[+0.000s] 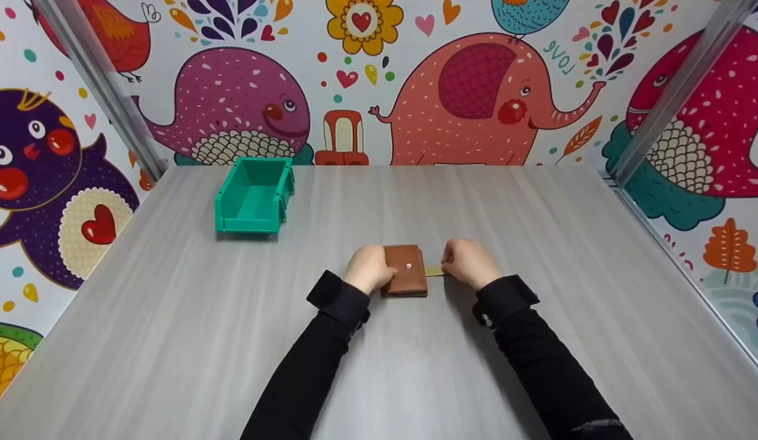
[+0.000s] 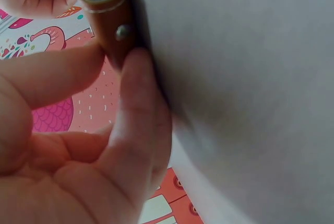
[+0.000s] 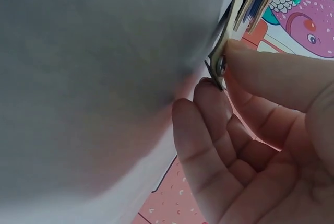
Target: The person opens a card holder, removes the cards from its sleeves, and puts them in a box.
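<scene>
A brown leather wallet point(image 1: 408, 281) lies on the table between the two hands, a small metal snap on its top face. My left hand point(image 1: 368, 269) grips its left edge; in the left wrist view the thumb and fingers pinch the folded spine of the wallet point(image 2: 107, 25), and something blue shows inside. From the wallet's right side sticks out a short yellowish strap point(image 1: 434, 271). My right hand point(image 1: 470, 263) pinches the strap's end. The right wrist view shows a metal snap button point(image 3: 221, 66) on that strap, by the thumb; layered edges of the wallet appear above.
A green plastic bin point(image 1: 247, 225) stands at the back left of the pale wood-grain table point(image 1: 171, 342). Walls printed with cartoon animals point(image 1: 477, 91) rise at the back and both sides, with metal posts point(image 1: 675, 91) in the corners.
</scene>
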{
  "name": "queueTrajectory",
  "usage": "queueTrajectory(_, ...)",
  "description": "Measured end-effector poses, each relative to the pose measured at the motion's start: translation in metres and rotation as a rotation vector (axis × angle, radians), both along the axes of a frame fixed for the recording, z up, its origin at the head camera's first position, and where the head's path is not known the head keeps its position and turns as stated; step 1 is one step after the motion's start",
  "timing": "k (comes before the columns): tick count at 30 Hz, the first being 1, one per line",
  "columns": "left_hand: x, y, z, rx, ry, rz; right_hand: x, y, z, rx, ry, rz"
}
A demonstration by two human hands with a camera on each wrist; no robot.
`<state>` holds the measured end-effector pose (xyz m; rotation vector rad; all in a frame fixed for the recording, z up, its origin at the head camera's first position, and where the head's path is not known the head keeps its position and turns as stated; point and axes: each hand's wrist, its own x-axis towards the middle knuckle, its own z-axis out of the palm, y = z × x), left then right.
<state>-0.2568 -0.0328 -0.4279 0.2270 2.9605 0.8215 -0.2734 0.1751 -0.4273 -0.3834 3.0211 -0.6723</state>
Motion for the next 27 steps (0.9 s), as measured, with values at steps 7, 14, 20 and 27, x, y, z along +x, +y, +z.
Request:
queueTrajectory(7, -0.0005, -0.0005, -0.0004, 0.01, 0.0, 0.003, -0.0009, -0.0003, -0.0013, 0.017, 0.012, 0.023)
queueTrajectory(14, -0.0004, -0.0002, -0.0007, 0.005, 0.001, -0.002, -0.0033, 0.0, -0.0011, 0.028, 0.018, 0.052)
queueTrajectory(20, 0.0006, 0.001, -0.0005, -0.019, 0.019, 0.005, -0.0053, 0.0009, -0.0006, 0.038, 0.024, 0.084)
queueTrajectory(27, 0.0051, 0.0003, -0.0002, -0.009, 0.095, -0.011, -0.0059, 0.0012, -0.0013, 0.041, 0.025, 0.093)
